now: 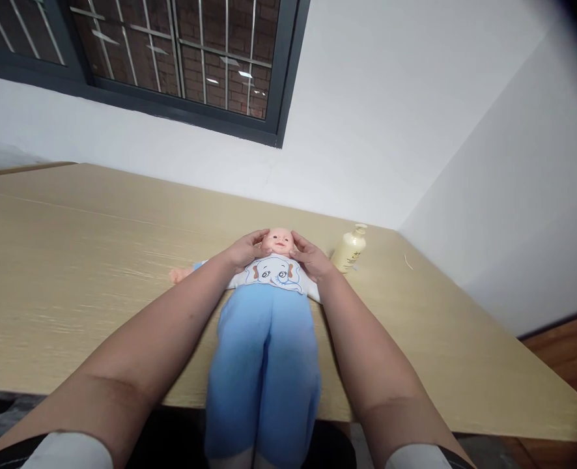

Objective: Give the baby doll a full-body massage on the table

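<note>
**White sleeves [76,453] up close, and a doll [269,326] cradled beyond them**

Past my cuffs, the doll lies on its back on the counter [400,365], its blue trousers [291,365] reaching over the near edge toward me. It is dressed, with an elephant-print shirt [269,273] on its chest and one of its arms stretched out beyond my left forearm.

As far along as I can judge, this is the middle of the work: the doll is laid out, and I have its head [279,240] framed from both sides. I see nothing that marks the handling as finished, and how much is left I cannot tell from here.

My left hand [250,250] rests against one side of the head, fingers gently curved, a little apart from the thumb, which points in toward the chin. My right hand [312,255] mirrors it on the other side, loosely cupped rather than clenched. How firmly either presses, I cannot tell. The pump bottle [351,251] stands upright just beyond my right hand, not in my grasp.
</note>
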A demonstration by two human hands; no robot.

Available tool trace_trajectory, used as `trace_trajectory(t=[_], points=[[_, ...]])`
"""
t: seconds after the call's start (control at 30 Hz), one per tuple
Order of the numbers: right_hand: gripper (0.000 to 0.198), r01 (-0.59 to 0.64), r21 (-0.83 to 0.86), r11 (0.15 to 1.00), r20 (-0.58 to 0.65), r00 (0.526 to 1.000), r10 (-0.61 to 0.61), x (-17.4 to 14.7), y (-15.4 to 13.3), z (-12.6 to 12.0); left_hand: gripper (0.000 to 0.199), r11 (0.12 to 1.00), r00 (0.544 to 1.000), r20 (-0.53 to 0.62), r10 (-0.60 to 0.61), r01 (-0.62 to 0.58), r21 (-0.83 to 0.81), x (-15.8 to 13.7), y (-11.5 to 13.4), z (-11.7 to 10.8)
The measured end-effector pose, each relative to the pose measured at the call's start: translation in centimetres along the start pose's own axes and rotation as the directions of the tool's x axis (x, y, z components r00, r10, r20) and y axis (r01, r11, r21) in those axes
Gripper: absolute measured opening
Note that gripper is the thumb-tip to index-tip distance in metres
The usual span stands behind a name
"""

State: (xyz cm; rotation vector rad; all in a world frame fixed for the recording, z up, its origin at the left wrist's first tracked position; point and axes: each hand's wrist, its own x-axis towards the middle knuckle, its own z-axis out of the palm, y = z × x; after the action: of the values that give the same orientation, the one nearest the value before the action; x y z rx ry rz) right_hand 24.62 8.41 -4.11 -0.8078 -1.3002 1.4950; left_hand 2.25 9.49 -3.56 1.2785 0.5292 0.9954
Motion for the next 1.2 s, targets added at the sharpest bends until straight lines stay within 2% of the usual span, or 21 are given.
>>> trace_trajectory(t=[0.07, 0.17, 0.23, 0.43, 0.63, 0.83, 0.93, 1.03, 1.13, 1.2], points=[[0.083, -0.002, 0.027, 1.000, -0.009, 1.000, 0.002, 0.1, 0.1, -0.1, 0.079, 0.999, 1.000, -0.005, -0.016, 0.016, -0.035, 0.1, -0.1, 0.0], [0.083, -0.019, 0.043, 0.999, -0.060, 0.998, 0.022, 0.2, 0.2, 0.1, 0.080, 0.998, 0.991, -0.124, -0.047, 0.042, -0.040, 0.4, -0.6, -0.1], [0.085, -0.025, 0.012, 1.000, -0.074, 0.997, 0.026, 0.3, 0.2, 0.4, 0.083, 0.999, 0.985, -0.165, -0.049, 0.047, -0.018, 0.7, -0.9, -0.2], [0.112, -0.002, -0.244, 0.970, -0.127, 0.991, -0.030, 0.5, 0.3, 1.3, 0.095, 0.972, 0.987, -0.162, 0.010, 0.029, 0.235, 0.3, -0.7, 0.2], [0.113, 0.017, -0.284, 0.959, -0.102, 0.994, -0.048, 0.2, -0.2, 1.4, 0.099, 0.921, 0.990, -0.135, 0.036, 0.019, 0.389, 0.4, -0.4, -0.1], [0.103, 0.014, -0.150, 0.989, -0.047, 0.999, -0.021, -0.1, -0.5, 0.6, 0.091, 0.957, 0.983, -0.180, 0.018, 0.035, 0.289, 0.2, 0.0, 0.3], [0.089, 0.024, -0.062, 0.998, -0.001, 1.000, -0.024, 0.0, -0.3, -0.1, 0.093, 0.989, 0.988, -0.152, -0.035, 0.057, 0.140, 0.1, -0.1, 0.2], [0.079, 0.013, 0.014, 1.000, 0.005, 1.000, -0.013, 0.0, -0.3, -0.2, 0.086, 0.998, 0.990, -0.123, -0.062, 0.062, -0.004, 0.3, -0.4, -0.1], [0.082, -0.009, 0.018, 1.000, -0.051, 0.999, 0.010, 0.1, -0.4, 0.1, 0.076, 0.997, 0.988, -0.145, -0.061, 0.053, -0.056, 0.4, -0.4, -0.1], [0.084, -0.010, -0.031, 0.999, -0.058, 0.998, 0.008, 0.2, -0.4, 0.4, 0.077, 0.999, 0.988, -0.143, -0.051, 0.049, -0.022, 0.4, -0.3, 0.1]])
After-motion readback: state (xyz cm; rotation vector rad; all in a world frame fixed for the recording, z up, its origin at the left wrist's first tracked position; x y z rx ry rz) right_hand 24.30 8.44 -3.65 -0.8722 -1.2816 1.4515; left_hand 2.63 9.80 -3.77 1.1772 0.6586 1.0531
